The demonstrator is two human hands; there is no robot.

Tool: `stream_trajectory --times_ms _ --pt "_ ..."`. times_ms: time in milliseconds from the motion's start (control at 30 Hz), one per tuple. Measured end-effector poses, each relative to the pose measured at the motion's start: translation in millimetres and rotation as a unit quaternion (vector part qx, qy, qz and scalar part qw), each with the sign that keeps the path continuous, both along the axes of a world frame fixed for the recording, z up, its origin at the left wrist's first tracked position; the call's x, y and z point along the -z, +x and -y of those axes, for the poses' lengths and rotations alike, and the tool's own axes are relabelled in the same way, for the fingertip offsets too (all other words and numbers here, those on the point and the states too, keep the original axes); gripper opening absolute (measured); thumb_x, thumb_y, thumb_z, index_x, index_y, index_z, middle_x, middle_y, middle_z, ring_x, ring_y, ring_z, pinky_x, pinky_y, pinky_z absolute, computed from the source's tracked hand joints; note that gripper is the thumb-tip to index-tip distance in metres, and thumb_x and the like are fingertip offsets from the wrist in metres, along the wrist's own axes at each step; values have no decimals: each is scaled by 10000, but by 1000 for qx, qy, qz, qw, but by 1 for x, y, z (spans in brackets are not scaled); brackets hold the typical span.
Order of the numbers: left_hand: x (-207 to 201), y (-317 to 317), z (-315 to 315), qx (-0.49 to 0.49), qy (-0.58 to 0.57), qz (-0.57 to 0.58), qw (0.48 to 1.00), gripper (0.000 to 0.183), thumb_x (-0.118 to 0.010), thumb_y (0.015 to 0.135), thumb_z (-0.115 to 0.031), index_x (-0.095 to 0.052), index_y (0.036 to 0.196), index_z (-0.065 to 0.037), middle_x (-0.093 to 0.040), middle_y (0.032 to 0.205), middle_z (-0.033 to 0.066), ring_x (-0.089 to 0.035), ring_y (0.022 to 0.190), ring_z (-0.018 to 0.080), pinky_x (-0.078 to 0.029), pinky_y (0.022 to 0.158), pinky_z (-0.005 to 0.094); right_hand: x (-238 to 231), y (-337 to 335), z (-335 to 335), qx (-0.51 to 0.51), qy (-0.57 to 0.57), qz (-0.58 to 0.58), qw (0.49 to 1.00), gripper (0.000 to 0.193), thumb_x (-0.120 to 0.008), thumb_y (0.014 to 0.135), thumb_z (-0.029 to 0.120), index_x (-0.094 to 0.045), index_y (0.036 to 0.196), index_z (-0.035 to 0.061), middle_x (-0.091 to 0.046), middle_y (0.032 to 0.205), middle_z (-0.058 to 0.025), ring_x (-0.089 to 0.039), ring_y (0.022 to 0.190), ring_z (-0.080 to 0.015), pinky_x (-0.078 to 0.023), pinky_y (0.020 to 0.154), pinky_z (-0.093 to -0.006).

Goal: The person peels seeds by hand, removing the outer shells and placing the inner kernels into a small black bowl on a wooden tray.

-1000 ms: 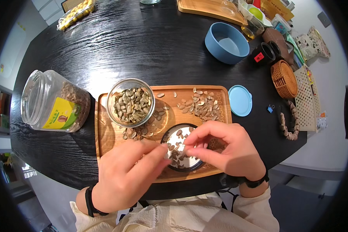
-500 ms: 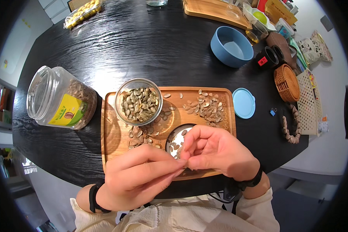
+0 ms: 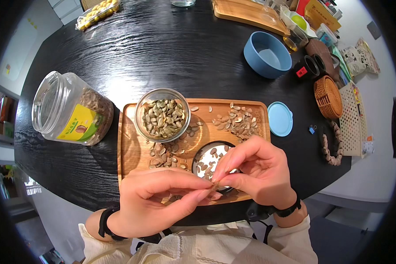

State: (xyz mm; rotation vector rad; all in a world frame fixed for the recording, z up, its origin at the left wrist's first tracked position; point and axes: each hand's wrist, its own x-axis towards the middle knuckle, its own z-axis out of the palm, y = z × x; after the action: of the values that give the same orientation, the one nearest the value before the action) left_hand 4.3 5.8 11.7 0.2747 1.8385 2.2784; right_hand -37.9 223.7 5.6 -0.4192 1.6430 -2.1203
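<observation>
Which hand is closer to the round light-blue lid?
Right. The right hand is on the near side of the light-blue lid, slightly to its left. The left hand is farther left, over the near edge of the wooden tray.

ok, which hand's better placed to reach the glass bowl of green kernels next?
Likely left. The left hand lies directly on the near side of the glass bowl; the right hand is mostly right of the round white dish. Narrow margin: both hands' fingertips meet at a small brown piece.

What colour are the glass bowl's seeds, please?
The seeds are mostly olive green, clearest in the head view.
</observation>
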Motion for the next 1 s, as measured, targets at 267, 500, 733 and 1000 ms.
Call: stream_trajectory --times_ms 267,500,733,1000 --pt "-6 -3 3 18 -14 -33 999 101 -682 869 152 -700 968 139 -723 953 282 -759 864 322 -653 762 397 4 4 -2 5 -36 -56 998 202 -743 857 -102 -699 1034 -14 -700 1042 -109 -695 992 -175 -561 882 -297" --pt "-7 -4 2 10 -11 -42 999 111 -720 847 134 -724 956 114 -738 923 265 -760 825 291 -641 754 382 4 4 -1 4 -51 -54 997 210 -748 848 -109 -698 1031 -18 -704 1033 -111 -697 986 -174 -561 878 -294" --pt "-10 -4 0 -1 -56 -61 997 107 -751 826 119 -743 929 89 -750 893 240 -760 806 255 -621 735 344 3 4 -1 6 -43 -58 997 198 -758 836 -111 -709 1001 -13 -713 1022 -109 -701 972 -171 -561 869 -287" --pt "-6 -2 0 9 5 -13 1000 96 -742 820 133 -734 912 104 -744 907 242 -757 807 268 -645 752 381 -3 -1 -2 0 41 -158 987 240 -726 785 -204 -607 901 -31 -718 856 -214 -737 844 -319 -606 741 -400"
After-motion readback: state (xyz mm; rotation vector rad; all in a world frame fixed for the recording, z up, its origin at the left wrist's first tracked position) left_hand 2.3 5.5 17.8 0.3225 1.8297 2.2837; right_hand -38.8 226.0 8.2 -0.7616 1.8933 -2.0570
